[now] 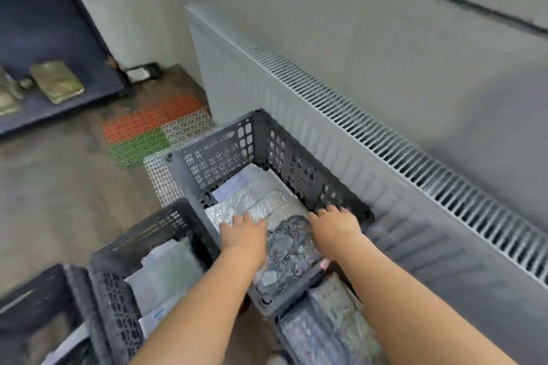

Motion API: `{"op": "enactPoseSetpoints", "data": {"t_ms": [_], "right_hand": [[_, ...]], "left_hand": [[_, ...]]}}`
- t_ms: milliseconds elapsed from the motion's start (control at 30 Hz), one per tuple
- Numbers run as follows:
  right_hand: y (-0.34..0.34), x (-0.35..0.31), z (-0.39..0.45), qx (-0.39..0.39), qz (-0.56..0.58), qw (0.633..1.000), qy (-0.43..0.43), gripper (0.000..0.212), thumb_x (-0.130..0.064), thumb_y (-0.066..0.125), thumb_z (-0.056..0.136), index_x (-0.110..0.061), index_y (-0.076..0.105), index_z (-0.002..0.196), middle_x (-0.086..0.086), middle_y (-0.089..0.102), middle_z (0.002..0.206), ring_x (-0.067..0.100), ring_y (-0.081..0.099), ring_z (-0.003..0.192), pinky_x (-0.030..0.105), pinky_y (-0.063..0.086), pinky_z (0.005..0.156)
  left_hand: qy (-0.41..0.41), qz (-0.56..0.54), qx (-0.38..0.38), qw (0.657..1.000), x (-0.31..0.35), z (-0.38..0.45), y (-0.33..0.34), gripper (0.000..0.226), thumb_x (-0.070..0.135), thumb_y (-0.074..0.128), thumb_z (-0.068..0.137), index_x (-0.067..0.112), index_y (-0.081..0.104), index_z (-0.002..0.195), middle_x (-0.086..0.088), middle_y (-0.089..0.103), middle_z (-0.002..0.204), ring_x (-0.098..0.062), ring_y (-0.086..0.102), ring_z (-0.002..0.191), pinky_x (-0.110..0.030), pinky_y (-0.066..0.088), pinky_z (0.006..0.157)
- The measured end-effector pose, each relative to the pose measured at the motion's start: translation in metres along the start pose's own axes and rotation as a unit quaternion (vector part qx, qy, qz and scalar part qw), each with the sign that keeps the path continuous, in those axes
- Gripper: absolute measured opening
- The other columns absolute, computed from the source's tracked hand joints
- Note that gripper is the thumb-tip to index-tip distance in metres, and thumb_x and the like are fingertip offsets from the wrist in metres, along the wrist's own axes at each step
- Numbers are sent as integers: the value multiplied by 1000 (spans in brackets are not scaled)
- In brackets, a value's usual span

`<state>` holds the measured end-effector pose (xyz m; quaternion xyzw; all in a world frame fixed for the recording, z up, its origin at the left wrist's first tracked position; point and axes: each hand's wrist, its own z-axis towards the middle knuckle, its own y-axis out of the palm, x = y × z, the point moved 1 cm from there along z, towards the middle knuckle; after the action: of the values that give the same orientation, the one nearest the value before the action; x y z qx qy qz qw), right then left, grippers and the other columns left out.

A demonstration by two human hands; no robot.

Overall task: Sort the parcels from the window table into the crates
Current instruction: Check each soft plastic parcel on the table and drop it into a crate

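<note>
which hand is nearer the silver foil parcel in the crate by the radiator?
Left. The left hand rests on the silver foil parcel's near edge. The right hand is off to its right, over the crate's right side, beside a dark crinkled parcel.

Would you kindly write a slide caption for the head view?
Both hands lower a dark crinkled parcel into the grey crate beside the radiator.

Both arms reach forward, left hand (243, 235) and right hand (334, 230) palm-down.
</note>
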<state>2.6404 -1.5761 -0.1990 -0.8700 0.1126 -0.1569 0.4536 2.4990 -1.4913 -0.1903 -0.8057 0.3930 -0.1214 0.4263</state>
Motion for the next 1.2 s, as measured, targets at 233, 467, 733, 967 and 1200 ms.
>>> {"op": "enactPoseSetpoints", "data": {"t_ms": [233,467,733,967,1200], "right_hand": [[-70,7,-243,159,-7,986,53,39,-36,42,98,-16,44,131,3,51,134,24,44,127,36,36,100],[-57,14,-420,237,-21,963,125,32,-27,40,98,-15,48,127,2,52,132,22,44,126,33,34,100],[22,49,-555,224,-5,949,220,39,-30,52,94,-13,47,128,5,52,132,24,43,126,36,35,100],[115,136,-680,198,49,914,351,38,-24,53,92,-15,45,129,4,51,132,24,42,127,38,31,101],[255,218,-816,84,73,897,429,40,-18,50,93,-13,42,132,5,48,133,24,41,126,36,34,98]], "left_hand": [[9,6,151,988,-19,-232,-61,50,31,48,97,19,31,142,-10,32,144,-30,33,132,-47,34,101],[45,20,281,958,20,-373,-57,47,31,46,98,17,32,141,-11,35,143,-31,34,131,-44,33,103],[143,63,328,932,141,-454,-9,49,27,45,98,18,27,142,-8,32,144,-29,31,132,-41,31,103],[233,121,360,895,287,-501,-12,52,29,46,97,17,27,144,-8,34,144,-28,31,133,-42,29,105],[291,126,345,883,468,-551,35,44,28,43,97,19,32,139,-4,38,139,-24,34,129,-38,31,101]]}}
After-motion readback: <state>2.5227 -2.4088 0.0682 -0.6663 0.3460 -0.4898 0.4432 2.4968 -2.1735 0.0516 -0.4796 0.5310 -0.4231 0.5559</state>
